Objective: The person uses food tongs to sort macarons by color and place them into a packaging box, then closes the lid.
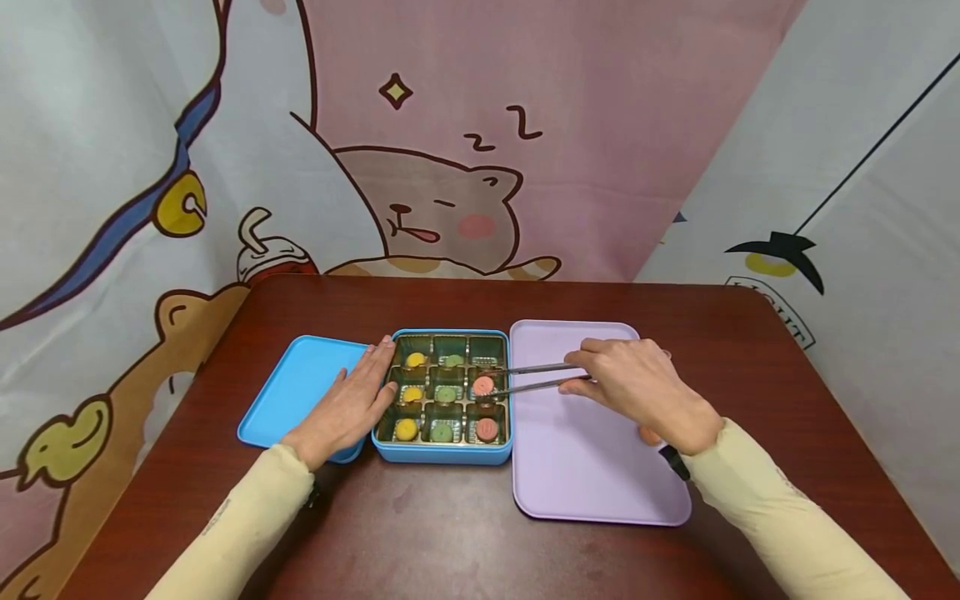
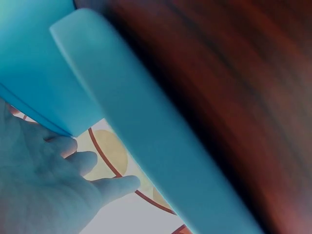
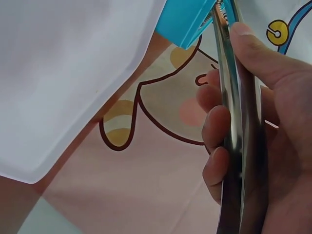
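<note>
A blue box (image 1: 442, 453) holds a gold tray (image 1: 385, 427) divided into small compartments. Round yellow pieces (image 1: 406, 429) lie in its left column, green pieces (image 1: 442, 432) in the middle and a pink piece (image 1: 487, 429) at the front right. My right hand (image 1: 633, 379) grips metal tongs (image 1: 542, 367), also plain in the right wrist view. Their tips reach into the right column, one on each side of another pink piece (image 1: 483, 385). My left hand (image 1: 348, 404) rests along the box's left side, fingers extended, partly over the blue lid (image 1: 292, 392).
A lilac tray (image 1: 592, 475) lies right of the box, under my right hand. The lid is on the left of the brown table (image 1: 442, 533). A cartoon-printed cloth (image 1: 585, 150) hangs behind the table and along its sides.
</note>
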Demonstrator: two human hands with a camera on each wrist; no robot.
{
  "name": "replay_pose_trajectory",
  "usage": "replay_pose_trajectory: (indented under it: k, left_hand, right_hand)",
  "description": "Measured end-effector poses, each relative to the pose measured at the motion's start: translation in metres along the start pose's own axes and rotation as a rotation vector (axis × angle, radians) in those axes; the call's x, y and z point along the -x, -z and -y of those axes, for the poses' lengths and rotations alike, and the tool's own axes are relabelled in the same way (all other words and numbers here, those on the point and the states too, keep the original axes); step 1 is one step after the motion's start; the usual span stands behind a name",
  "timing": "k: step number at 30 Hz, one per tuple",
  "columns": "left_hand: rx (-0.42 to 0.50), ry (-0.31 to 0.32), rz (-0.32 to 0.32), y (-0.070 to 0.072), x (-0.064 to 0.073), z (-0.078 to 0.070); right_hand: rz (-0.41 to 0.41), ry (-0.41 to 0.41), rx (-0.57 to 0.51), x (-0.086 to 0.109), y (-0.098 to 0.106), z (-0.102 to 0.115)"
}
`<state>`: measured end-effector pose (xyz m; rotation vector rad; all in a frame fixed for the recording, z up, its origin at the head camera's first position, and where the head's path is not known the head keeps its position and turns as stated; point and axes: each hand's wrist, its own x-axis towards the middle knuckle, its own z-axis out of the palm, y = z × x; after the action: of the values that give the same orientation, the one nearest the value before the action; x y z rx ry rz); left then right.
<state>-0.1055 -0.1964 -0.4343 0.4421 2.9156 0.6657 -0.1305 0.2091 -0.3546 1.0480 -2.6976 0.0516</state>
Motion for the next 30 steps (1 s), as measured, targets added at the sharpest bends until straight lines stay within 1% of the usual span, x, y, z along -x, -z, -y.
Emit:
replay_pose_trajectory:
  k: [5,10,14,18,22,26,30]
  left_hand:
    - [0.004,-0.004,0.002,-0.002,0.0,0.0]
    - [0.004,-0.008,0.002,-0.003,-0.001,-0.001]
    - [0.004,-0.013,0.001,-0.002,-0.002,-0.001]
    - [0.0,-0.002,0.01,-0.002,-0.001,-0.001]
    - [-0.005,0.008,0.014,-0.002,-0.001,0.0]
    - [-0.001,0.01,0.009,-0.001,-0.002,0.0]
    - [0.0,0.016,0.023,-0.001,-0.002,0.0]
  right_hand:
    - [0.016,-0.002,0.015,0.0,0.004,0.002]
    - [0.042,-0.021,0.018,0.001,0.006,0.004]
    - [0.039,-0.036,0.017,0.005,0.008,0.003]
    - [0.002,-0.053,-0.009,0.014,0.011,0.001]
    - [-0.063,-0.067,-0.039,0.027,0.013,-0.005]
    - [-0.129,-0.082,-0.053,0.044,0.014,-0.013]
    - [-0.162,-0.119,-0.063,0.063,0.015,-0.02]
